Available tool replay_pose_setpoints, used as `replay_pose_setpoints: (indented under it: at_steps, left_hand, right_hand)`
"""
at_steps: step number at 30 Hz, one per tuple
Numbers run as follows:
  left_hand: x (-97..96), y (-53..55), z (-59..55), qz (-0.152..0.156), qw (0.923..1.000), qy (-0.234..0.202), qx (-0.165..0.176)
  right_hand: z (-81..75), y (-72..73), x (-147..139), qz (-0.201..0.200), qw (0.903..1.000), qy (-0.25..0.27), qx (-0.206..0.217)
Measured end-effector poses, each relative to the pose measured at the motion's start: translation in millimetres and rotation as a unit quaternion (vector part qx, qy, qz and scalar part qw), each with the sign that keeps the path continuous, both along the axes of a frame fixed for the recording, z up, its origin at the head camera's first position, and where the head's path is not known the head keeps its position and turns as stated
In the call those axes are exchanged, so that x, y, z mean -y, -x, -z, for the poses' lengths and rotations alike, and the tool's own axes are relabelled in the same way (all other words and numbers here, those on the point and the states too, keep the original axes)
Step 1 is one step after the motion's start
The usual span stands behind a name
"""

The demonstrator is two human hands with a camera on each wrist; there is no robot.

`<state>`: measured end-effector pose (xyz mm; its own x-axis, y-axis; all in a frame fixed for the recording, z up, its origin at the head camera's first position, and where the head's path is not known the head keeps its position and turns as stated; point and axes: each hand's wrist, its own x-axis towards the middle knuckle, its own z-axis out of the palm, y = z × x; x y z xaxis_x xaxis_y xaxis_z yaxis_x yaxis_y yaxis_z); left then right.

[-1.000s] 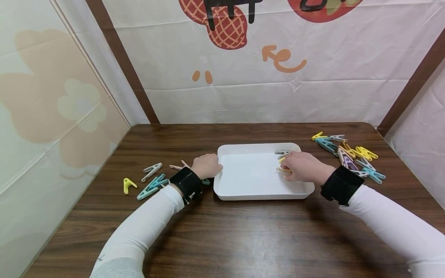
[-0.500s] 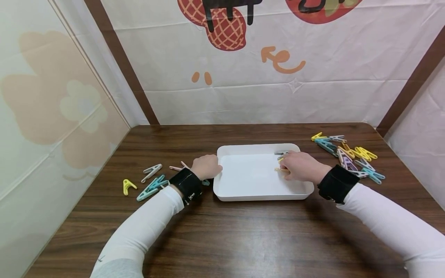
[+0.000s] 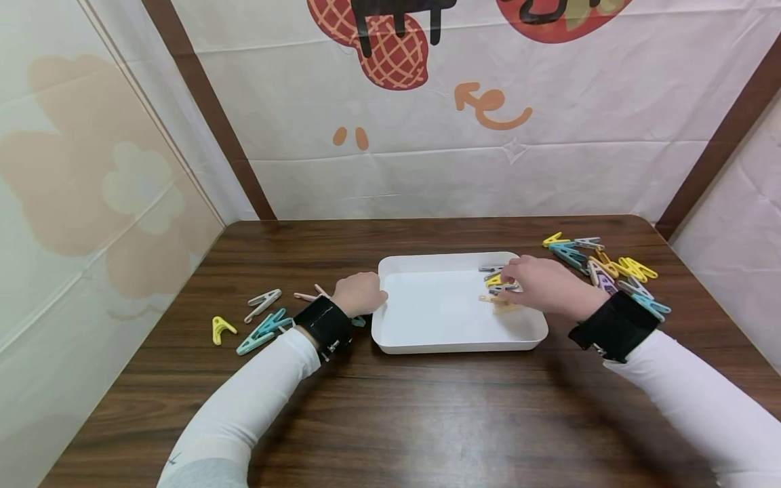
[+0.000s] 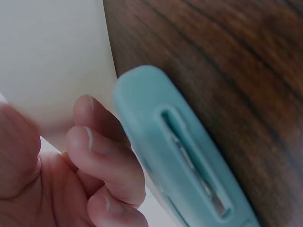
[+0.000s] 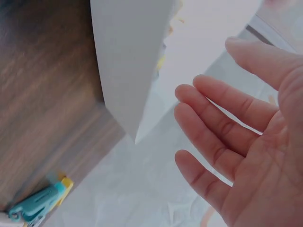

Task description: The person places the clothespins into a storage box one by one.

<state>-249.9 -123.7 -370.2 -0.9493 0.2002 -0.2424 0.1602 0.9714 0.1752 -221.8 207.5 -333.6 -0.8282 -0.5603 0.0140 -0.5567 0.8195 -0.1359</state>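
From the head view, I have the white tray (image 3: 427, 318) near the middle of the table, with the left hand (image 3: 358, 294) at its left end and the right hand (image 3: 545, 283) over its right end. Under and beside those right fingertips, inside the tray, lies a short column of pegs: a grey peg (image 3: 490, 268) at the back, a yellow peg (image 3: 495, 280) nearer me and a tan peg (image 3: 488, 299) nearest. Another grey peg (image 3: 503, 289) sits between the yellow and tan ones; whether the fingertips touch it, I cannot tell. I'd lift straight up here, since a sideways sweep could drag the neighbours crooked. More pegs lie loose on the table to both sides, such as the yellow clip (image 3: 218, 332) far left.

On the left wrist feed, the fingers are curled in against the tray's edge, gripping it. I'd keep that hold light but firm, so the tray won't skid. A teal peg (image 4: 175, 146) looms in the foreground; I cannot judge whether it touches the fingers.

The right wrist feed shows fingers spread wide, thumb well apart, nothing between them. Good clearance, I'd say: mind the tray's raised wall when drawing out
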Motion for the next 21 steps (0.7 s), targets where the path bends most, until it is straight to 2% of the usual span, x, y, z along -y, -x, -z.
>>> replay_pose_setpoints:
  at_steps: [13, 17, 21]
  left_hand:
    - [0.9, 0.5, 0.6, 0.005, 1.0000, 0.000, -0.002]
    - [1.1, 0.4, 0.2, 0.004, 1.0000, 0.001, -0.002]
    - [0.4, 0.2, -0.5, 0.003, 1.0000, 0.001, -0.004]
  right_hand:
    - [-21.2, -2.0, -55, 0.084, 0.9953, 0.039, -0.025]
    - [-21.2, 1.2, -73, 0.111, 0.9935, 0.027, -0.007]
    - [-15.8, 1.7, -91, 0.144, 0.9888, -0.010, 0.038]
